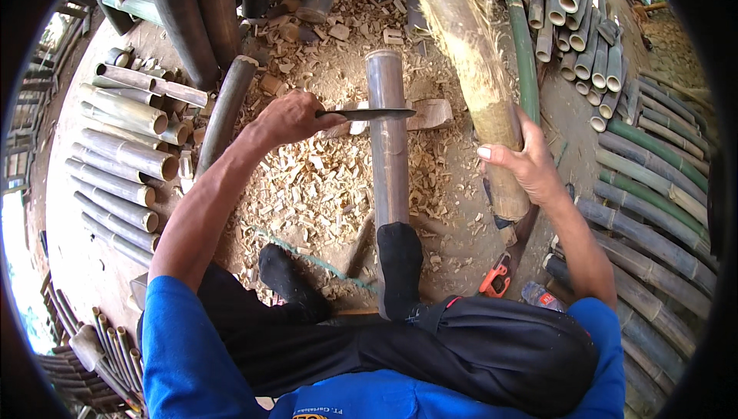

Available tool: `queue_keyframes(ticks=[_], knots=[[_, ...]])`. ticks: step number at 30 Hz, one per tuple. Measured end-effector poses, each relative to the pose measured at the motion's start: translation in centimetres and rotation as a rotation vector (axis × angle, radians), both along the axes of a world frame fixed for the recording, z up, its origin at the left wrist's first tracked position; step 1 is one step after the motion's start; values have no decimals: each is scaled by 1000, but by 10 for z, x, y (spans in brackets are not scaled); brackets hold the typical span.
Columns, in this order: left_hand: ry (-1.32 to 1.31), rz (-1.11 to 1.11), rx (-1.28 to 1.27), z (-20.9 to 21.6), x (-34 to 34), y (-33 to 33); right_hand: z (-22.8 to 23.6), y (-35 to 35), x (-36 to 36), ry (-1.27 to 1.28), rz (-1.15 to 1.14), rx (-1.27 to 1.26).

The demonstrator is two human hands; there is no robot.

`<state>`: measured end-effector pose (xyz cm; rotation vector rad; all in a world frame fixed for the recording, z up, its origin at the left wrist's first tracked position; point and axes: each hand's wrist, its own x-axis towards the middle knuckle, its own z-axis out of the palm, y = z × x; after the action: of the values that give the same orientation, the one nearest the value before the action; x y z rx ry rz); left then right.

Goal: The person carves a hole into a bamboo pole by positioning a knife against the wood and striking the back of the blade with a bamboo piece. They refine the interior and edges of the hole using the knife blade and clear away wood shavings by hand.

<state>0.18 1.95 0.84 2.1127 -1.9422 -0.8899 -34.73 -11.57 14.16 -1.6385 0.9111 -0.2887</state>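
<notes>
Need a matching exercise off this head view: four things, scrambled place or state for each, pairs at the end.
Things:
1. Knife
2. Frayed club
3. Orange handle
4. Central bamboo tube

Places and states:
A. On the ground near the clear bottle
B. Crossed by a dark blade, with a black sock at its near end
C. Gripped in the left hand
D. Gripped in the right hand

Pairs: 1-C, 2-D, 3-A, 4-B
</notes>
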Motion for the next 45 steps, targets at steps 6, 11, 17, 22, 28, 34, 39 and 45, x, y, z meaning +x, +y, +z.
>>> queue_keyframes(ticks=[6,11,17,22,28,34,39,45], knots=[[-175,12,-85,-13,-9,5,-25,3,20,-110,47,-516],[-215,-1,-26,-11,-9,-3,-15,-28,49,710,475,-124],[-142,23,54,-1,-2,7,77,-34,69,24,230,-398],[-120,-38,-1,-4,-12,-2,-32,7,59,320,189,-323],[-60,-28,1,-7,5,1,82,-68,87,285,419,-288],[-44,-95,32,-4,-3,-10,-41,-16,70,60,60,-618],[45,-47,156,-16,7,-6,21,-40,89,718,557,-81],[15,-94,235,-13,5,-17,53,-46,79,-10,102,-617]])
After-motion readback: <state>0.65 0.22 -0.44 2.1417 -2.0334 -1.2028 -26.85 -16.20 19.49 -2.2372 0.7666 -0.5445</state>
